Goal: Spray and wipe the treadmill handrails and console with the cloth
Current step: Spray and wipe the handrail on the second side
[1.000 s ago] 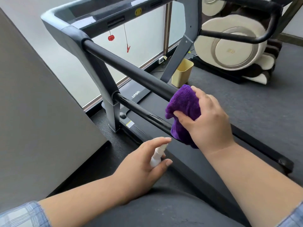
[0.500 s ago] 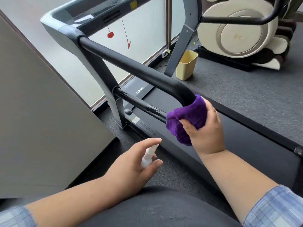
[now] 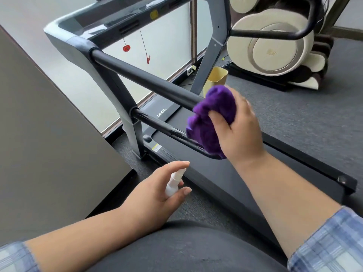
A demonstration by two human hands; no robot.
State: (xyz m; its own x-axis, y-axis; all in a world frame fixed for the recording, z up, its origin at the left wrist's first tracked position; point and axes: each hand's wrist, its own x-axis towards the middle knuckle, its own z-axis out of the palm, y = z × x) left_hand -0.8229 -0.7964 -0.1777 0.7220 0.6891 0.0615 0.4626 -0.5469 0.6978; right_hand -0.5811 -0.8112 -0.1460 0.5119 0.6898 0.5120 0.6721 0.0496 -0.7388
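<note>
My right hand (image 3: 238, 130) grips the purple cloth (image 3: 211, 116) around the black handrail (image 3: 149, 79). My left hand (image 3: 157, 193) holds a white spray bottle (image 3: 173, 182). The treadmill deck (image 3: 206, 173) reads "UMA" (image 3: 161, 115).

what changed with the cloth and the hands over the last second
The right hand slid the purple cloth along the black handrail: out to the rounded end half a second ago, now back a little toward the console, bunched over the rail near its bend. The grip on the cloth did not change. The left hand went on holding the white spray bottle low, with no visible spraying.
</note>
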